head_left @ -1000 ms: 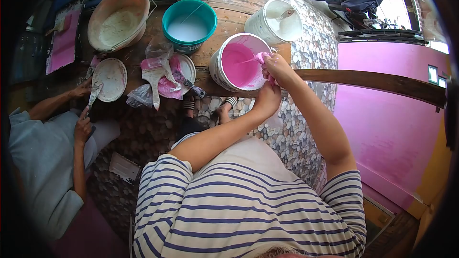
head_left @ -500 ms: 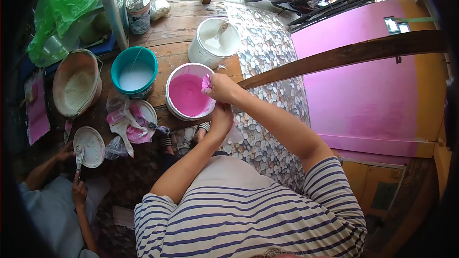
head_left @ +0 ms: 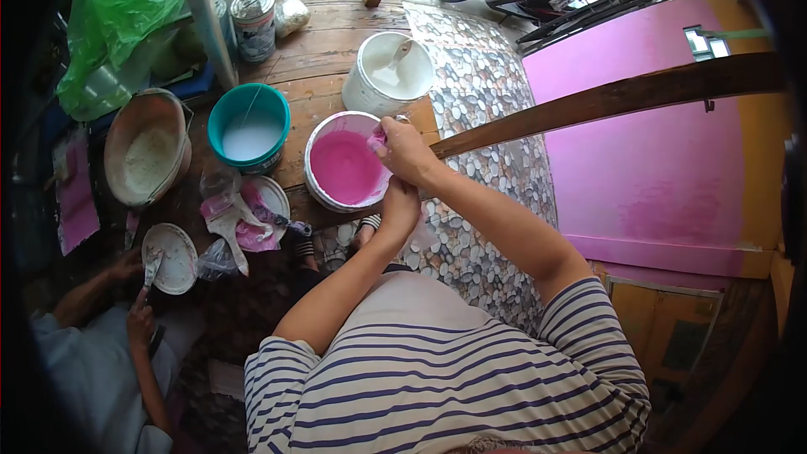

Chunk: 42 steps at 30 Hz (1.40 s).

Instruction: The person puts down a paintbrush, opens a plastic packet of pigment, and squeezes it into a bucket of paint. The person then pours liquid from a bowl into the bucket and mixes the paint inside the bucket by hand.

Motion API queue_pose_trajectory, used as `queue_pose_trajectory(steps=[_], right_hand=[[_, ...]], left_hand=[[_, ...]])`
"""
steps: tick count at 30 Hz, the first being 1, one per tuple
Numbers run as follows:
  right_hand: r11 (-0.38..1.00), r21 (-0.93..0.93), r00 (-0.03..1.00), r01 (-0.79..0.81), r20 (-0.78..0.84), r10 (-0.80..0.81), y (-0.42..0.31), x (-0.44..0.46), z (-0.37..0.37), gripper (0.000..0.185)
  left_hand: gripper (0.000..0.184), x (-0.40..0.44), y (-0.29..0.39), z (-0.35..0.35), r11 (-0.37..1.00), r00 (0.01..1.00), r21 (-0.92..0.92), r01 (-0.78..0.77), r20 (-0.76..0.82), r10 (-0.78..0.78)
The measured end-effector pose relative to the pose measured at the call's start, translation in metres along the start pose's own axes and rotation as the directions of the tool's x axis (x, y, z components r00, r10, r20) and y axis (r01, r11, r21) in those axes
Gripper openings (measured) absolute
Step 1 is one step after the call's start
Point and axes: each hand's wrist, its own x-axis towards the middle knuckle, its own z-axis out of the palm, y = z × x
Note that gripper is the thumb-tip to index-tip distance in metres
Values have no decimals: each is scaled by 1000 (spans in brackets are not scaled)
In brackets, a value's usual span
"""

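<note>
My right hand [head_left: 407,151] is closed over the near-right rim of a white bucket [head_left: 313,170] of pink paint [head_left: 345,166]. Between its fingers is a crumpled, pink-smeared piece of plastic [head_left: 377,142]. Just below, outside the bucket wall, my left hand [head_left: 401,205] is closed, its fingertips partly hidden by the right hand. A clear plastic bag [head_left: 423,234] hangs beside it and seems to be in its grip. Whether the pink piece and the clear bag are one, I cannot tell.
A white bucket [head_left: 362,94] with a brush, a teal bucket [head_left: 220,145] and a brown basin [head_left: 118,172] stand on the wooden platform. Paint-smeared brushes [head_left: 225,223] lie nearby. A co-worker's hand [head_left: 140,322] holds a scraper over a lid [head_left: 182,279]. A wooden beam [head_left: 588,98] crosses at right.
The whole view has shifted slightly, so everything sits a little further right. Both my hands stay at the pink bucket's rim with little change.
</note>
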Motion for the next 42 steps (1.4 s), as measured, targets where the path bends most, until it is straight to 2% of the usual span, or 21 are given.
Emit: queue_pose_trajectory(steps=[4, 7, 9, 11, 12, 13, 14, 15, 17, 18, 20, 22, 24, 25, 27, 29, 31, 32, 42], right_hand=[[977, 199, 997, -72, 1, 73, 9, 4, 7, 20], [976, 210, 998, -57, -5, 59, 4, 4, 4, 16], [945, 282, 986, -167, 66, 155, 0, 4, -2, 13], [971, 215, 995, -100, 41, 94, 14, 8, 2, 11], [941, 283, 982, -185, 88, 167, 9, 8, -2, 10], [899, 345, 962, -270, 140, 235, 7, 8, -4, 10], [865, 438, 969, -246, 143, 203, 22, 12, 4, 11], [864, 439, 969, -245, 147, 200, 23, 12, 3, 11], [767, 528, 930, -366, 236, 281, 25, 13, 3, 15], [747, 541, 923, -385, 248, 296, 24, 14, 3, 15], [735, 547, 916, -400, 252, 312, 19, 14, 2, 15], [722, 551, 908, -418, 258, 329, 13, 14, -3, 16], [663, 565, 870, -490, 359, 337, 9, 18, -7, 24], [662, 565, 869, -493, 362, 338, 10, 18, -7, 24], [873, 367, 931, -323, 287, 224, 10, 18, -5, 35], [897, 332, 943, -292, 258, 211, 13, 15, 1, 41], [977, 191, 994, -96, 75, 83, 13, 16, 9, 43], [986, 143, 993, -87, 91, 74, 15, 16, 8, 41], [981, 152, 988, -121, 118, 103, 23, 19, 13, 33]], left_hand=[[47, -7, 24, -3, 998, 999, 39, 43, -2, -43], [47, -8, 22, -2, 998, 998, 20, 56, -28, -56], [47, -1, 12, 1, 997, 996, 20, 79, -30, -78], [43, 8, -2, 5, 997, 997, 2, 74, -22, -74], [43, 4, 8, 0, 997, 997, 2, 76, -28, -76], [40, -4, 29, -6, 987, 990, -87, 138, 33, -135], [37, -8, 40, -10, 964, 977, -171, 203, 100, -188], [37, -7, 37, -9, 964, 977, -172, 203, 95, -189], [30, -3, 30, -4, 862, 983, -472, 183, 101, -153], [30, -5, 36, -6, 862, 983, -473, 183, 99, -155], [29, -12, 52, -12, 745, 972, -625, 234, 176, -157], [28, -10, 45, -9, 760, 974, -610, 225, 140, -176], [27, -9, 45, -7, 776, 976, -593, 215, 101, -193], [26, -10, 47, -7, 791, 975, -572, 217, 95, -199], [26, -11, 50, -6, 805, 974, -550, 221, 82, -211], [27, -12, 50, -4, 857, 973, -466, 221, 50, -224], [27, -13, 50, -4, 862, 975, -460, 212, 45, -216], [27, -14, 50, -4, 867, 978, -454, 203, 49, -204], [23, -12, 48, -5, 856, 977, -475, 205, 48, -208]])
